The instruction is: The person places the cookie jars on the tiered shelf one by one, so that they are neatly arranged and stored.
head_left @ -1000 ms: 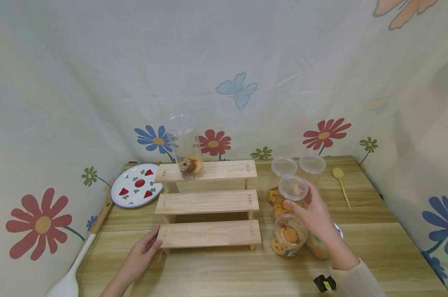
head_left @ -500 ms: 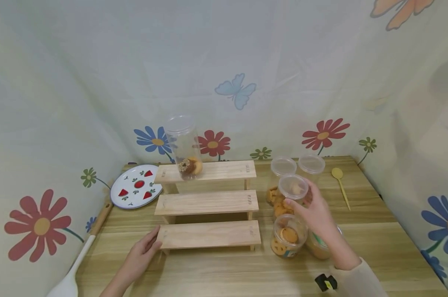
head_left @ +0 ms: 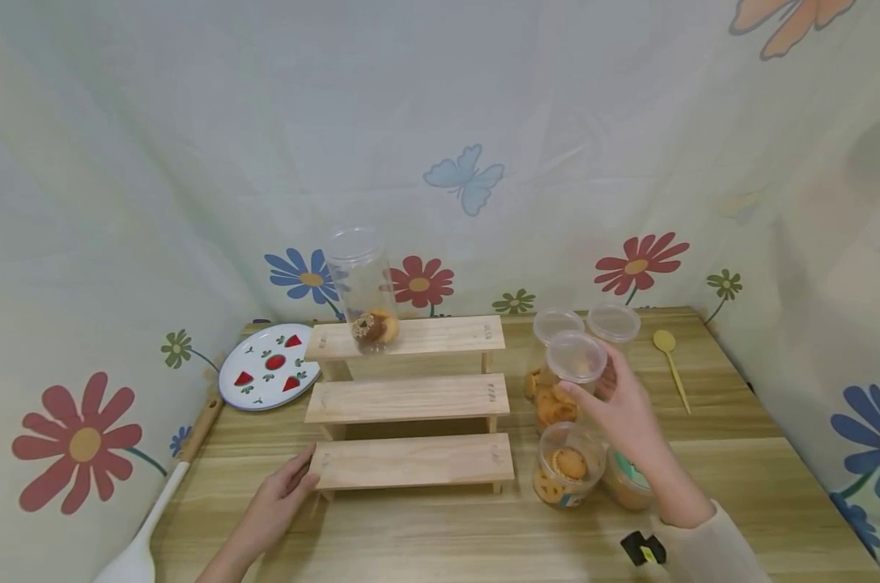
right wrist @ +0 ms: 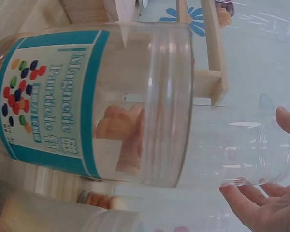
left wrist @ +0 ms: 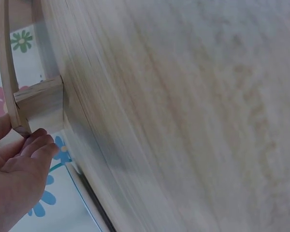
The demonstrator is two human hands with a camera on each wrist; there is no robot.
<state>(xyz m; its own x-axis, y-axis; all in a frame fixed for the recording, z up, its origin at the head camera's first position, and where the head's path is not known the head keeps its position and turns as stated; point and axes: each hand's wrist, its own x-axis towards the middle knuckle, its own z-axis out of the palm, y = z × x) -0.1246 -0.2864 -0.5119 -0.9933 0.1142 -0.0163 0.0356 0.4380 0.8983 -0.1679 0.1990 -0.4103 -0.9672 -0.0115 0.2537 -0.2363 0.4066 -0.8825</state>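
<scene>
My right hand (head_left: 629, 409) grips a clear plastic jar (head_left: 576, 358) near its lid, thumb on the near side; cookies show inside. In the right wrist view, the thumb and fingers wrap the jar's upper end, partly behind a nearer labelled jar (right wrist: 53, 101). At the lowest step's left end, my left hand (head_left: 275, 498) pinches the corner of a three-step wooden rack (head_left: 414, 461). The left wrist view shows the thumb and fingertips (left wrist: 38, 137) at that corner. A tall clear jar (head_left: 359, 279) with a few cookies stands on the top step.
Close around the held jar stand two lidded jars (head_left: 559, 325) behind, a cookie jar (head_left: 569, 470) in front and a green-marked jar (head_left: 629, 486). A yellow spoon (head_left: 673, 368) lies right, a strawberry plate (head_left: 268, 389) left, with a white long-handled utensil (head_left: 155, 510).
The right hand has raised the gripped jar slightly, and its lid now sits higher in the head view. My left hand stays at the rack's corner.
</scene>
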